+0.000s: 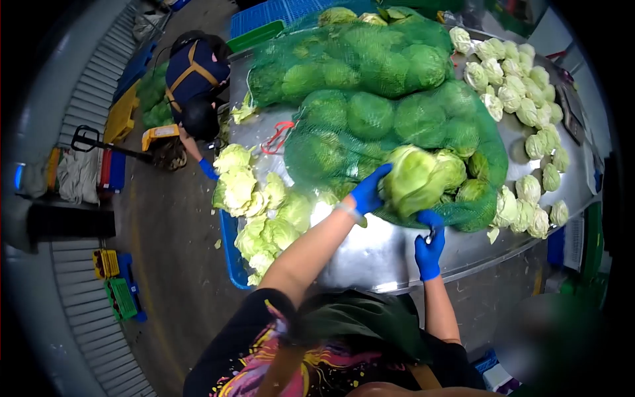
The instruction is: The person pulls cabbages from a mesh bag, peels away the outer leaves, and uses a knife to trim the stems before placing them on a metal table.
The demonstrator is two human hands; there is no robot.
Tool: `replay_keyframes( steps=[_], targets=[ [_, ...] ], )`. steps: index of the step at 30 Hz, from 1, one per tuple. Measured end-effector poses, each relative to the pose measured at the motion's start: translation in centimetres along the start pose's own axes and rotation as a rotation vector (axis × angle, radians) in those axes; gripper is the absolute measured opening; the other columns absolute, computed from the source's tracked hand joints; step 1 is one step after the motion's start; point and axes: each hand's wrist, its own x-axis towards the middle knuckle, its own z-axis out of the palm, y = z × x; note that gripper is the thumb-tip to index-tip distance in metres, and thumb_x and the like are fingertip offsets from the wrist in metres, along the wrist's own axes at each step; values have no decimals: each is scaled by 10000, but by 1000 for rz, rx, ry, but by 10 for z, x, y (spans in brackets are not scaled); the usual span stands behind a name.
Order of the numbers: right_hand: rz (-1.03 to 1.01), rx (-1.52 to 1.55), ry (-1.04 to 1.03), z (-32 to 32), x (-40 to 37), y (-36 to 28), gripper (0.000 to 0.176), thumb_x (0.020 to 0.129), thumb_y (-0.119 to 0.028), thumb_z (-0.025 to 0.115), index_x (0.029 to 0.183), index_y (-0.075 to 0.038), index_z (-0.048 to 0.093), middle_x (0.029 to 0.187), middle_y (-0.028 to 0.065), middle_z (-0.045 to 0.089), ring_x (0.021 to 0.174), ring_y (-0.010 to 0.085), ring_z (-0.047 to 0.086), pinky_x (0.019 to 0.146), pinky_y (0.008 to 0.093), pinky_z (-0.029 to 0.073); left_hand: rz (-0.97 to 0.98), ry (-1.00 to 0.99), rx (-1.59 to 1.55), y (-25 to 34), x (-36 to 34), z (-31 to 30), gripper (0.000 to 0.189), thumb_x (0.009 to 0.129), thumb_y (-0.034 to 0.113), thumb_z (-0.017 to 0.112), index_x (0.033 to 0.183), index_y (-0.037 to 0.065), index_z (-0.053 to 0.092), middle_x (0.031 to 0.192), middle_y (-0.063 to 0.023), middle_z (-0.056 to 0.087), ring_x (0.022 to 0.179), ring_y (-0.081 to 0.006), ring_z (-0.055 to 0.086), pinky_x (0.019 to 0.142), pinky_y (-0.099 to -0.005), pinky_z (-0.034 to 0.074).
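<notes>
My left hand [372, 190], in a blue glove, grips the left side of a green cabbage [413, 180] held above the metal table. Just below the cabbage, my right hand [430, 250], also gloved in blue, is closed around what looks like a small knife [430, 235]. Only a short shiny bit of it shows, and its blade is hidden. Behind the held cabbage lies an opened green mesh sack [357, 126] with more cabbages inside. A loose cabbage [450, 169] sits at the sack's mouth, close to the right of the held one.
Another full mesh sack [350, 63] lies farther back. Trimmed pale cabbages [512, 92] cover the table's right side. Loose leaves [264, 225] heap over a blue crate [231, 255] at the left edge. A red cord [278, 137] lies nearby. A co-worker [195, 76] bends at the left.
</notes>
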Motion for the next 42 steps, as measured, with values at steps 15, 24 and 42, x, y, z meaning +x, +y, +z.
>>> replay_keyframes(
  steps=[15, 24, 42],
  targets=[
    [707, 202, -719, 122, -114, -31, 598, 795, -402, 788, 1230, -53, 573, 1025, 86, 628, 838, 205, 616, 750, 329, 512, 580, 797, 965, -96, -248, -147, 608, 941, 195, 630, 1447, -33, 383, 1426, -179, 461, 1315, -269, 437, 1104, -366, 351],
    [-80, -46, -525, 90, -110, -54, 408, 804, 31, 553, 1202, -45, 502, 1119, 209, 532, 989, 385, 576, 818, 442, 500, 385, 840, 1604, -107, -268, -89, 1155, 612, 350, 904, 1528, 102, 244, 1451, -316, 329, 1303, -448, 413, 1090, -449, 377],
    [130, -345, -810, 115, -124, -45, 209, 926, -136, 506, 1126, -78, 534, 749, 169, 643, 641, 367, 645, 555, 480, 515, 146, 942, 1645, -91, -238, -75, 1232, 627, 494, 869, 1537, 69, 155, 1392, -384, 359, 1236, -501, 467, 1001, -489, 450]
  ],
)
